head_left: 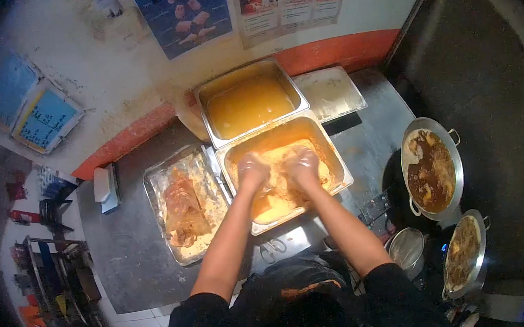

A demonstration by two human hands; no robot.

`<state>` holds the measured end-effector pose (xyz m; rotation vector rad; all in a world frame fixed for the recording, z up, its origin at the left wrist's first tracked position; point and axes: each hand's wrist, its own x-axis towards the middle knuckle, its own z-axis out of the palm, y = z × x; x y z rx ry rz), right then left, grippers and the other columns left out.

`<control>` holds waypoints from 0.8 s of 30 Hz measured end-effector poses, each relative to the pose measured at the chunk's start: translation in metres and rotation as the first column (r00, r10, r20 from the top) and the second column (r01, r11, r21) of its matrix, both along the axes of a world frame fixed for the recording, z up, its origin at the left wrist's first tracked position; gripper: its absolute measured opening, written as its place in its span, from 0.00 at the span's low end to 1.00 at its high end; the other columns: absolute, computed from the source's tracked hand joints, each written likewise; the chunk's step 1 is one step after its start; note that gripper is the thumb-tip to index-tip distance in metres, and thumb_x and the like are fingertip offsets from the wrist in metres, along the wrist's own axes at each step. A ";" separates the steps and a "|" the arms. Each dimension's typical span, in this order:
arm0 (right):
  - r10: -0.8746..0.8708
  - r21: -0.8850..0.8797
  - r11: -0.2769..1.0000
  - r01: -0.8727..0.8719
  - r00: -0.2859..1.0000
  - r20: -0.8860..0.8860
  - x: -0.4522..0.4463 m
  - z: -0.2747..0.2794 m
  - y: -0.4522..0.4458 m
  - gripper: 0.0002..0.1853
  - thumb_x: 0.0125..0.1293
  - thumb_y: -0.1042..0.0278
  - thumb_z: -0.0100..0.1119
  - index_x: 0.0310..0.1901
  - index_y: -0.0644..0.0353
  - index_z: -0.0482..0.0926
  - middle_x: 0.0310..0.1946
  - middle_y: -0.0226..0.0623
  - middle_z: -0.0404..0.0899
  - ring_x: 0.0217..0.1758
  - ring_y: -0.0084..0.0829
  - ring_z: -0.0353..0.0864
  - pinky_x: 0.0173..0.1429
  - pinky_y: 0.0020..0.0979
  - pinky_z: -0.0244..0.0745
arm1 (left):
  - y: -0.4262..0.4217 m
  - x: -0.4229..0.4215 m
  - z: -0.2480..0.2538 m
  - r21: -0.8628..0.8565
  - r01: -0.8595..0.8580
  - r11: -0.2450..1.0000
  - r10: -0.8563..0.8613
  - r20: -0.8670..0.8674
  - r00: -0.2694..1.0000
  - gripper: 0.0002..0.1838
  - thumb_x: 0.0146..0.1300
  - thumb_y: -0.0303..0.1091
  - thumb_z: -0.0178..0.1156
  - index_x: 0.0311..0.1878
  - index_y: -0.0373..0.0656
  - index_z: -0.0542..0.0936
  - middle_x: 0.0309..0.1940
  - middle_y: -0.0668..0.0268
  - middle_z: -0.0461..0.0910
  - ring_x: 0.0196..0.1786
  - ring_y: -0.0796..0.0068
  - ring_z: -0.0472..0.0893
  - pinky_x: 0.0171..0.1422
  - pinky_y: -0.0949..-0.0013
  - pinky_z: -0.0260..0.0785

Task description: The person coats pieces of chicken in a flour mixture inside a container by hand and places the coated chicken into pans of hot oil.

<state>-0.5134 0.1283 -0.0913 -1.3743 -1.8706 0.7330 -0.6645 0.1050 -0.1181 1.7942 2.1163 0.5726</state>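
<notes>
At centre, the person's left hand (252,169) and right hand (303,162) are in the floury mix (273,208) of a steel pan (334,156); blur hides whether they grip anything. Reddish, seemingly uncoated pieces (181,204) lie on the tray (156,206) at left; food is in two woks (458,171) at right. The grey worktop (132,260) adjoins a postered wall (132,81).

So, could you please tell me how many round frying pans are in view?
2: a far pan on the right, and a near pan below it in the picture.
</notes>
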 end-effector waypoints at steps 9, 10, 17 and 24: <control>-0.180 -0.221 0.968 0.119 0.942 -0.285 -0.006 0.044 -0.026 0.05 0.59 0.77 0.52 0.36 0.65 0.77 0.26 0.42 0.78 0.32 0.33 0.82 0.35 0.33 0.78 | -0.008 0.015 0.014 -0.089 -0.198 0.976 0.205 0.073 0.976 0.08 0.53 0.25 0.53 0.33 0.33 0.80 0.36 0.43 0.80 0.42 0.45 0.80 0.47 0.55 0.74; -0.207 -0.279 0.953 0.117 0.924 -0.321 -0.005 0.036 -0.025 0.05 0.59 0.76 0.52 0.34 0.65 0.77 0.26 0.43 0.78 0.32 0.33 0.82 0.36 0.33 0.77 | -0.011 0.015 0.023 -0.078 -0.242 0.967 0.249 0.108 0.962 0.08 0.53 0.25 0.55 0.34 0.33 0.80 0.37 0.43 0.80 0.43 0.46 0.81 0.47 0.56 0.75; -0.031 -0.282 0.959 -0.014 0.987 -0.155 -0.003 0.017 -0.020 0.06 0.60 0.73 0.53 0.34 0.63 0.80 0.28 0.42 0.80 0.34 0.31 0.80 0.36 0.34 0.75 | -0.008 0.021 0.049 -0.144 -0.202 0.969 0.209 0.036 0.977 0.09 0.51 0.25 0.61 0.36 0.35 0.81 0.39 0.44 0.80 0.45 0.49 0.82 0.48 0.57 0.76; 0.003 -0.172 0.985 -0.017 0.997 -0.082 0.000 0.028 -0.012 0.06 0.55 0.69 0.59 0.32 0.61 0.81 0.31 0.50 0.80 0.35 0.47 0.80 0.39 0.40 0.75 | -0.010 0.026 0.036 0.009 -0.088 0.996 0.088 -0.047 0.995 0.08 0.52 0.26 0.58 0.36 0.39 0.81 0.38 0.47 0.80 0.44 0.48 0.80 0.48 0.54 0.74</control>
